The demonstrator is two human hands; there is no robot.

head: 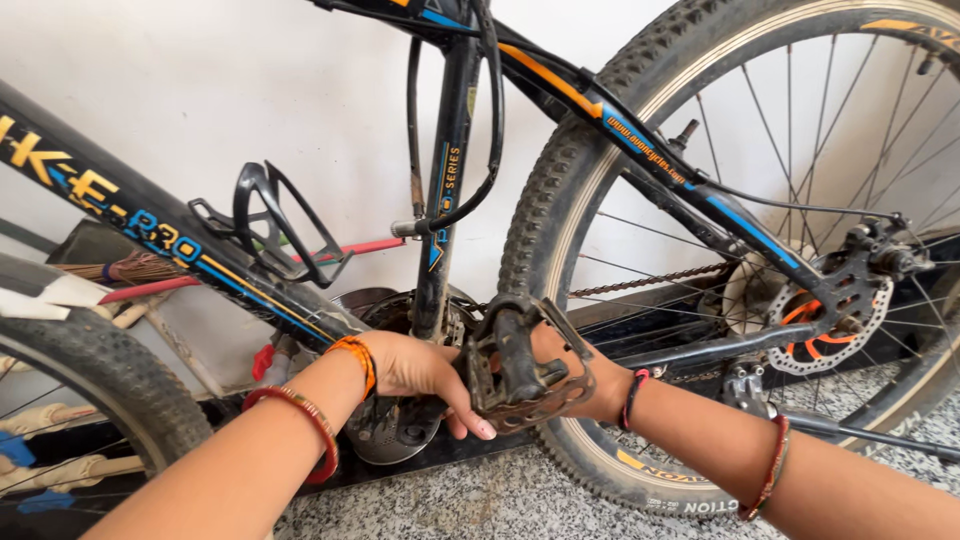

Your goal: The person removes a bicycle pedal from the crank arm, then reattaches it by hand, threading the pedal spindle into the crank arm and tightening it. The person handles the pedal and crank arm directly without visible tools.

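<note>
A black bicycle with orange and blue stripes [640, 140] stands against a white wall. Its dirty black pedal [515, 365] sits in the middle of the view. My left hand [415, 370] reaches in from the left and closes around the crank arm beside the pedal, one finger stretched under the pedal. My right hand [600, 385] comes from the right and grips the pedal from behind; the pedal cage hides most of its fingers. Both wrists wear red and orange thread bands.
The knobby rear tyre [555, 200] rises right behind the pedal, with the chain [650, 278] and disc rotor [835, 320] to the right. A black bottle cage [270, 220] sits on the down tube. Another tyre [100, 370] is at the left. The floor [480, 500] is speckled grey.
</note>
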